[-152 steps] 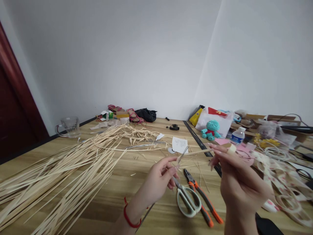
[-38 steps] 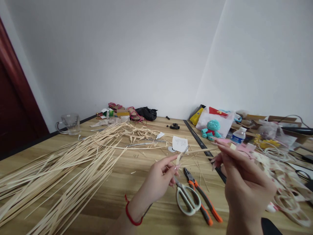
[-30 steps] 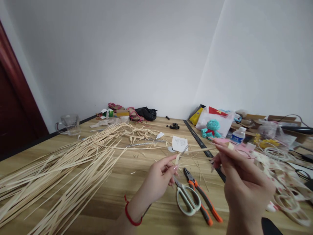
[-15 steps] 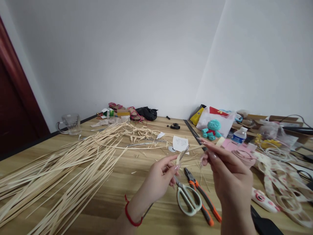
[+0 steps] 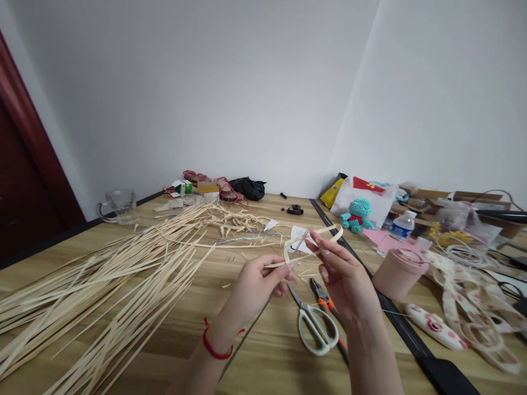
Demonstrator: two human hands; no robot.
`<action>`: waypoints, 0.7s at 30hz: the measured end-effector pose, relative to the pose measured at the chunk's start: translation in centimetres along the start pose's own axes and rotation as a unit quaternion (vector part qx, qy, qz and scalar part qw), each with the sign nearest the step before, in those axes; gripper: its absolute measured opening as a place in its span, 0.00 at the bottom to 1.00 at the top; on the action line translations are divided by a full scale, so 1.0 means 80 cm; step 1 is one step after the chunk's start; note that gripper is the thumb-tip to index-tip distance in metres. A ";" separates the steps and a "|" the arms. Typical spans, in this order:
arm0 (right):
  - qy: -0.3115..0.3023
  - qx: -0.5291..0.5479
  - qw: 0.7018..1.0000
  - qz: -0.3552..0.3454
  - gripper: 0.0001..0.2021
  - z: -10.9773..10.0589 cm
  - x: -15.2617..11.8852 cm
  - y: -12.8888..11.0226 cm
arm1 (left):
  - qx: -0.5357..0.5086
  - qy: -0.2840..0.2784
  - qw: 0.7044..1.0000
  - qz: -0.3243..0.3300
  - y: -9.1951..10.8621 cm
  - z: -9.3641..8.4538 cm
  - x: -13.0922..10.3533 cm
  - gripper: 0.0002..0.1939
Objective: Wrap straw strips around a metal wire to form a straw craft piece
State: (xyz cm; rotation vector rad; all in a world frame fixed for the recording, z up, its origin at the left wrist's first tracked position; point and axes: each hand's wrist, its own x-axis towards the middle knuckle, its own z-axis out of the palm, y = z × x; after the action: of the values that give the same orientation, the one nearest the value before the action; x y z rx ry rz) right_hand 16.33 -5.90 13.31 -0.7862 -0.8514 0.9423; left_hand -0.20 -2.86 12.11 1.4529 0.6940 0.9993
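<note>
My left hand [image 5: 263, 282], with a red cord at the wrist, pinches a pale flat strip [image 5: 287, 251] together with a thin grey wire [image 5: 247, 334] that runs down toward the front edge. Close on its right, my right hand [image 5: 340, 263] has its fingertips pressed around the strip and the wire's upper end. The strip bends into a loop [image 5: 338, 235] beyond the right fingers. Below the hands lie white-handled scissors [image 5: 317, 329] and orange-handled pliers [image 5: 323, 296], the pliers partly hidden by my right forearm.
Long pale strips [image 5: 102, 291] cover the table's left side. A glass mug [image 5: 122, 206] stands behind them. On the right are a teal crochet doll [image 5: 359, 215], a bottle [image 5: 402, 226], a pink roll [image 5: 400, 272] and patterned ribbon [image 5: 465, 307].
My right hand has moved left and in toward my left hand, uncovering the pink roll. The strip now forms a loop. My left hand has shifted slightly left.
</note>
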 end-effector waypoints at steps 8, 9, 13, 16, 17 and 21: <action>-0.022 0.000 0.998 0.058 0.05 0.005 0.001 0.015 | -0.005 0.025 1.000 -0.014 0.006 -0.005 0.001 0.14; -0.032 0.000 0.998 0.062 0.05 0.007 0.000 0.016 | -0.007 0.029 0.999 -0.016 0.006 -0.006 0.001 0.14; -0.042 0.012 0.997 0.057 0.05 0.017 -0.003 0.024 | -0.016 0.039 0.999 -0.016 0.007 -0.009 0.001 0.15; -0.038 0.008 0.998 0.052 0.05 0.022 -0.003 0.029 | -0.012 0.047 0.999 -0.006 0.007 -0.010 0.002 0.16; -0.042 0.005 0.997 0.057 0.06 0.024 -0.003 0.030 | -0.009 0.053 0.999 -0.002 0.007 -0.011 0.002 0.17; -0.100 -0.004 0.991 0.089 0.09 0.024 -0.007 0.025 | -0.011 0.079 0.997 0.016 0.007 -0.012 0.003 0.16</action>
State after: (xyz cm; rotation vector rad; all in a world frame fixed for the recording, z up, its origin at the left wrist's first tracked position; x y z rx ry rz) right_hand 13.78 -5.28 12.28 -0.7925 -0.9697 1.1923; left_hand -0.98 -2.25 12.63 1.3797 0.7729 1.1512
